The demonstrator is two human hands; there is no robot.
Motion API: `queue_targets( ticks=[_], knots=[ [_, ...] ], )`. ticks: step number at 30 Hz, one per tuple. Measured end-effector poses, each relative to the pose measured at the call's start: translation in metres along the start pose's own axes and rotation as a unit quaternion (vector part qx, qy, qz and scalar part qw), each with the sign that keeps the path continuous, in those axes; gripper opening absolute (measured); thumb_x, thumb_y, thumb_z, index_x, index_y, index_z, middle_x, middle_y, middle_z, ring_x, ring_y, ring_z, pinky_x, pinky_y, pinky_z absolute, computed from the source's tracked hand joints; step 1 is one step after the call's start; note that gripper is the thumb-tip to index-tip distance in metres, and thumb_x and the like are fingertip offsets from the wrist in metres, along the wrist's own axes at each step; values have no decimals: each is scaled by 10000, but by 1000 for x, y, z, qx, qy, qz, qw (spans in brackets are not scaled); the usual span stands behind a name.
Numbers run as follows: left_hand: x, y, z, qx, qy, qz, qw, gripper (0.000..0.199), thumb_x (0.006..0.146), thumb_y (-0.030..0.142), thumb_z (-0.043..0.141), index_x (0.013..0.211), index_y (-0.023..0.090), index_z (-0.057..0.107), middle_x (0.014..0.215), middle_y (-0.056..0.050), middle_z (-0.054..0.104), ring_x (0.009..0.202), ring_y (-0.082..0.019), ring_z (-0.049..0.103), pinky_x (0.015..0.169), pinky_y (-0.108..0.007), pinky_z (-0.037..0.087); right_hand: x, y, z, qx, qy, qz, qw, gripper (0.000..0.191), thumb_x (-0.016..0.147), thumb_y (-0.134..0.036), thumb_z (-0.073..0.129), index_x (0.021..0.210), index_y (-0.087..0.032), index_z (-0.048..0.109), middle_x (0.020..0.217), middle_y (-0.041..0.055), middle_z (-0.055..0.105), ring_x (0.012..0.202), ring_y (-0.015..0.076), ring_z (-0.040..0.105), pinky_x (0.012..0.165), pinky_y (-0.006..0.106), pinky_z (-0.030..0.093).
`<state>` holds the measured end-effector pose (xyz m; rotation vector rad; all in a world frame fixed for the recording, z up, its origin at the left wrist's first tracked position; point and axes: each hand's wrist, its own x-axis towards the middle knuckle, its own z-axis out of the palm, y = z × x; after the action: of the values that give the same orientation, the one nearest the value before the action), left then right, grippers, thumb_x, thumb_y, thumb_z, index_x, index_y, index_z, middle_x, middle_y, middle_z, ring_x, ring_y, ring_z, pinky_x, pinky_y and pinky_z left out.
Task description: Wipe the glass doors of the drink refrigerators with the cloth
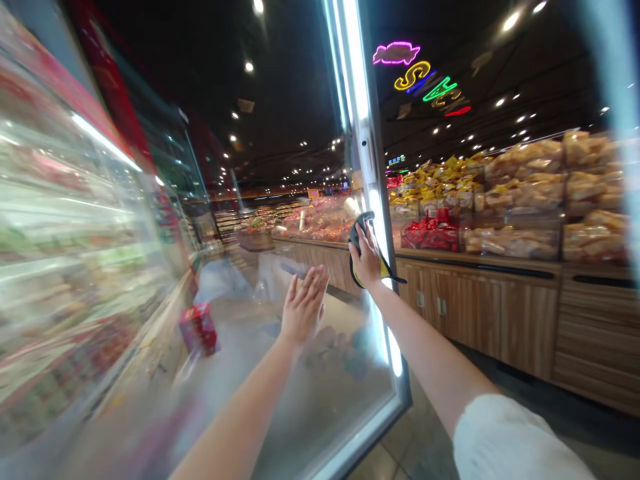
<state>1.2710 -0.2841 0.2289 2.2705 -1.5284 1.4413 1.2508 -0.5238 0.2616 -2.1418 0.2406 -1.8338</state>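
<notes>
From my seat, the head camera looks along a tall glass door point(340, 400) swung out from a brightly lit display case point(75, 227) on the left. The door's pale metal frame point(367, 140) runs up through the middle of the view.

The right hand point(367, 257) is up at that frame, its grip closed around a dark cloth point(361, 233) with a yellow edge and a loose black strap point(393, 272). The bunching in the fist seems to keep the cloth tight against the palm, right where the glass meets the frame.

The left hand point(304, 307) is near the glass and just left of the right hand. Its grip is open, with the fingers together and pointing up, and the palm faces the door. I can't tell whether it touches the glass, though held flat like that it looks placed to steady the door.

A white sleeve point(515, 440) covers the upper right arm. Low down and left of the hands sits a red box point(199, 328), but I can't tell whether it's seen through the glass or reflected in it. Far right, bagged snacks point(515, 193) fill a long wooden counter point(480, 300)
</notes>
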Motion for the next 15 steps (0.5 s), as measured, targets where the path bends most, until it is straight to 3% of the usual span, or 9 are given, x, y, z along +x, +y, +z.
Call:
queue_targets(
  ticks=[6, 8, 11, 15],
  knots=[
    [-22, 3, 6, 11, -6, 10, 1000, 743, 973, 240, 476, 1648, 211, 167, 1686, -40, 247, 1576, -214, 222, 1318, -447, -1, -128, 26, 13, 17, 2, 78, 997, 568, 1048, -363, 390, 1607, -283, 327, 1673, 94, 336, 1549, 259, 304, 1203, 524, 380],
    [-29, 1, 7, 14, -12, 13, 1000, 755, 974, 262, 486, 1650, 206, 154, 1686, -40, 248, 1577, -217, 219, 1318, -439, -7, -159, 31, 17, 24, 1, 100, 995, 558, 1054, -333, 355, 1609, -282, 323, 1676, 92, 327, 1563, 265, 270, 1199, 553, 383],
    [-34, -2, 5, 19, -18, 24, 999, 787, 965, 279, 509, 1651, 199, 134, 1690, -42, 236, 1582, -215, 198, 1320, -423, 17, -154, 26, 23, 50, 8, 102, 994, 558, 1056, -308, 344, 1612, -271, 322, 1686, 88, 305, 1586, 272, 196, 1213, 569, 365],
    [-34, -3, 3, 30, -33, 22, 999, 833, 941, 253, 530, 1653, 203, 101, 1699, -43, 211, 1589, -213, 172, 1320, -423, 50, -95, 7, 25, 65, 27, 75, 995, 581, 1051, -296, 362, 1627, -273, 287, 1697, 66, 280, 1597, 276, 142, 1233, 573, 333]
  ],
)
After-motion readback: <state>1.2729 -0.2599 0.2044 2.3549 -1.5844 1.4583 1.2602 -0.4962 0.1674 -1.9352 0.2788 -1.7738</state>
